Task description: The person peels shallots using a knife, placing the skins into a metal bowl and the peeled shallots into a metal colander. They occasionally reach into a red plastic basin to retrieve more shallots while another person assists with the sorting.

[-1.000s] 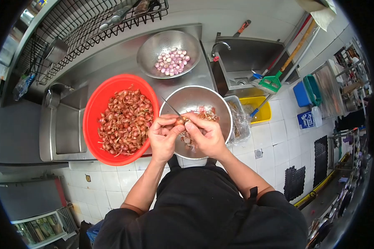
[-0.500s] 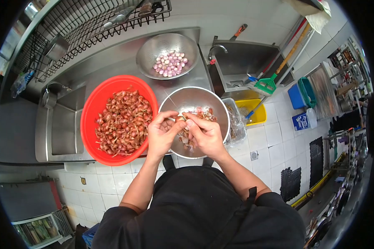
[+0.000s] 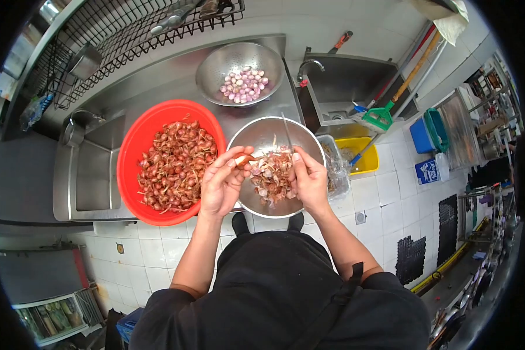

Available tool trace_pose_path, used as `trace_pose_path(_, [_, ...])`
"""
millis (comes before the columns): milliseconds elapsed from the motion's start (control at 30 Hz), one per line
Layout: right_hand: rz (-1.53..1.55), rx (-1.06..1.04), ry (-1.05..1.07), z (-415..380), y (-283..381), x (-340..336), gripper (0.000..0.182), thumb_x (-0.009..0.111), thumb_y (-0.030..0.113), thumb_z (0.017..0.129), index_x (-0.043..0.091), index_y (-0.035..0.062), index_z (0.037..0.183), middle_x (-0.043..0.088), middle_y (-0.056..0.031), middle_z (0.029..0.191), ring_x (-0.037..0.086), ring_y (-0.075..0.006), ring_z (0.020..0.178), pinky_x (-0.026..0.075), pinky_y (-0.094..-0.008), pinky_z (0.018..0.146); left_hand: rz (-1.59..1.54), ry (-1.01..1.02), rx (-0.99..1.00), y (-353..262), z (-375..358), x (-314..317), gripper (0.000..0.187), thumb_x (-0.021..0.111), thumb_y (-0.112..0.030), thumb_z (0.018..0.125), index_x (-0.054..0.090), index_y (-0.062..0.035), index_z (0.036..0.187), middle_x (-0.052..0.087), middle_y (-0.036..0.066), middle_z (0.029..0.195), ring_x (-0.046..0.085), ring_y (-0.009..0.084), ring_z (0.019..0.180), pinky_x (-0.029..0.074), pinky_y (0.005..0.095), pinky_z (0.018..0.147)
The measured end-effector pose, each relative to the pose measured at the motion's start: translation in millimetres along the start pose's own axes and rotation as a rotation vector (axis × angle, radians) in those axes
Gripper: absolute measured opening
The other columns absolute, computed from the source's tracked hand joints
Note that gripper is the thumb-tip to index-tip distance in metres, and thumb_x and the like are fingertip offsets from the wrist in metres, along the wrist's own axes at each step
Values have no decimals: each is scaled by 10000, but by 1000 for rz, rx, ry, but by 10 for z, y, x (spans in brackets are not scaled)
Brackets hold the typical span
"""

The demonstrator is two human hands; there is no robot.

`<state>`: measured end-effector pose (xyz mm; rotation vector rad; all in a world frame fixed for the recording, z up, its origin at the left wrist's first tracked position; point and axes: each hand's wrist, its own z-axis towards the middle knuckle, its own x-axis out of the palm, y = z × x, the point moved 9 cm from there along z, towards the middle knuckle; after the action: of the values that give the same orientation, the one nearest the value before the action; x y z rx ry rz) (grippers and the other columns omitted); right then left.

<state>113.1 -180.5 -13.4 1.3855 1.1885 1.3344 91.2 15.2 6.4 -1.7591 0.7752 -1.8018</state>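
Between the fingers of my left hand (image 3: pixel 220 182) is a reddish-brown shallot (image 3: pixel 243 159), held over the left rim of a steel bowl (image 3: pixel 239 137). My right hand (image 3: pixel 309 179) grips a small knife (image 3: pixel 287 129), its thin blade pointing up and away from me above the same bowl. Loose shallot skins and trimmings (image 3: pixel 274 175) lie in that bowl. To the left, a red basin (image 3: pixel 128 169) holds a heap of unpeeled shallots (image 3: pixel 175 166). Behind the bowl, a steel colander (image 3: pixel 210 76) contains peeled, pale purple shallots (image 3: pixel 244 85).
A sink (image 3: pixel 102 181) is at the left, and another sink (image 3: pixel 356 81) with a tap stands at the back right. A clear plastic container (image 3: pixel 338 169) and a yellow bin (image 3: pixel 366 158) sit right of the bowl. A wire rack (image 3: pixel 128 41) hangs above the counter.
My hands have moved apart, left hand with the shallot going left and right hand going right. The knife blade has swung to point upward, and the whole view has shifted slightly.
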Motion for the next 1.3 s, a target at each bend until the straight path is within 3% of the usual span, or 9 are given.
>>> trace_pose_path(133, [-84, 177, 75, -41, -102, -28, 391, 536, 171, 1006, 542, -47, 1330, 523, 36, 630, 448, -27, 540, 356, -202, 486, -61, -11, -12, 20, -36, -39, 307, 552, -106, 986, 552, 29, 1261, 621, 142, 1226, 630, 135, 905, 533, 264, 801])
trace_pose_path(233, [-58, 125, 112, -193, 71, 66, 465, 543, 182, 999, 459, -36, 1401, 525, 26, 631, 454, -33, 537, 367, -204, 492, 31, -46, 42, 91, -41, -169, 282, 643, -7, 918, 558, 12, 1187, 651, 97, 1048, 650, 156, 938, 539, 266, 823])
trace_pose_path(300, [34, 12, 257, -290, 201, 217, 517, 557, 167, 988, 394, -22, 1440, 545, 12, 664, 473, -32, 566, 390, -202, 530, 79, -107, 60, 96, -57, -139, 277, 641, -11, 920, 559, 16, 1184, 655, 104, 1048, 656, 156, 921, 545, 272, 812])
trace_pose_path(567, [21, -103, 347, -332, 121, 478, 521, 557, 97, 976, 380, -53, 1442, 478, 42, 693, 436, -13, 626, 382, -194, 594, 194, -183, 154, 117, -159, 108, 214, 660, -11, 910, 601, 34, 1111, 679, 116, 983, 674, 163, 844, 562, 285, 757])
trace_pose_path(1000, [-19, -70, 419, -332, 222, 533, 487, 555, 70, 965, 432, -41, 1423, 509, 66, 803, 442, -6, 679, 382, -176, 615, 310, -249, 224, 94, -168, 44, 193, 651, -6, 915, 608, 44, 1097, 678, 111, 1003, 662, 145, 857, 554, 272, 773])
trace_pose_path(1300, [-3, -204, 209, -374, 406, 529, 300, 562, 80, 979, 583, -29, 1258, 598, 42, 883, 461, 3, 707, 395, -169, 607, 395, -161, 288, 23, -229, 220, 262, 671, 31, 890, 578, 61, 1134, 659, 118, 1056, 650, 149, 957, 539, 258, 845])
